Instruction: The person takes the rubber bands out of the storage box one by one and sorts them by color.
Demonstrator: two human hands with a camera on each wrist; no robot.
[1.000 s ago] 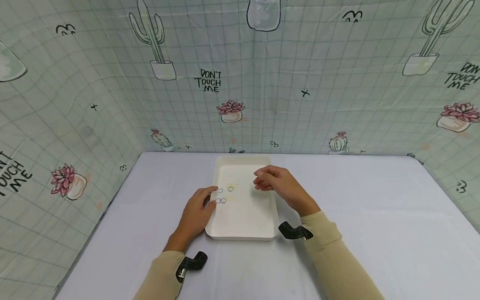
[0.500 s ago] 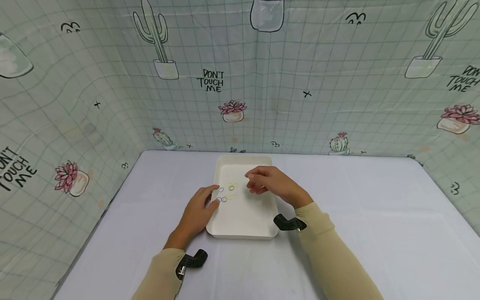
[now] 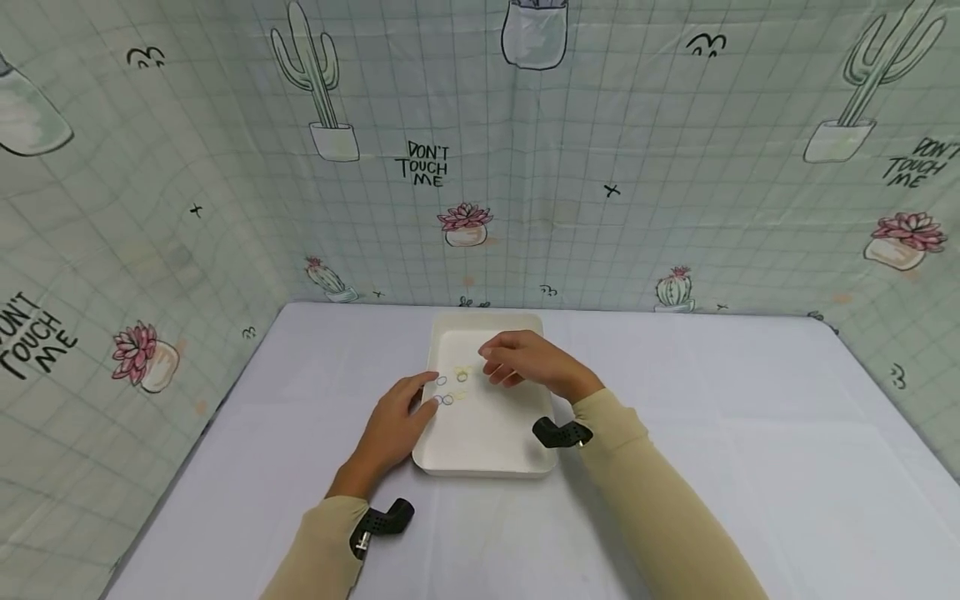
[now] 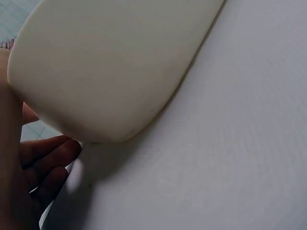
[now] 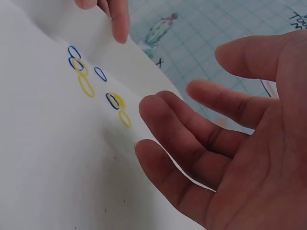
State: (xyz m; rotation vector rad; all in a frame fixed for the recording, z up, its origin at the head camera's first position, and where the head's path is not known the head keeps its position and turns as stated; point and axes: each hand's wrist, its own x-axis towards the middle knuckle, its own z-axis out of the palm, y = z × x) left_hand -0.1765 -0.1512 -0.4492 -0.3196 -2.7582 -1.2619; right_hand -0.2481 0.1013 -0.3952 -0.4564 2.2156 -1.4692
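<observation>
A shallow white tray (image 3: 491, 442) lies on the table. Inside its left part are two small clusters of thin loops like small rubber bands, blue loops (image 5: 110, 101) and yellow loops (image 5: 119, 99), some overlapping. My left hand (image 3: 393, 425) holds the tray's left edge, thumb and index finger over the rim; in the left wrist view its other fingers (image 4: 57, 155) bend by the outer wall. My right hand (image 3: 528, 358) hovers over the tray, to the right of the loops. Its fingers are loosely bent and apart, with nothing seen between them in the right wrist view.
A white cloth covers the table (image 3: 712, 467). Behind and to the left hangs a gridded curtain (image 3: 570, 150) printed with cacti. Black camera mounts sit on both wrists, the right mount (image 3: 558, 433) close to the tray's right rim.
My right hand has moved left across the tray, closer to the loops. The left hand stays at the tray's left edge, and the loops look unmoved.
</observation>
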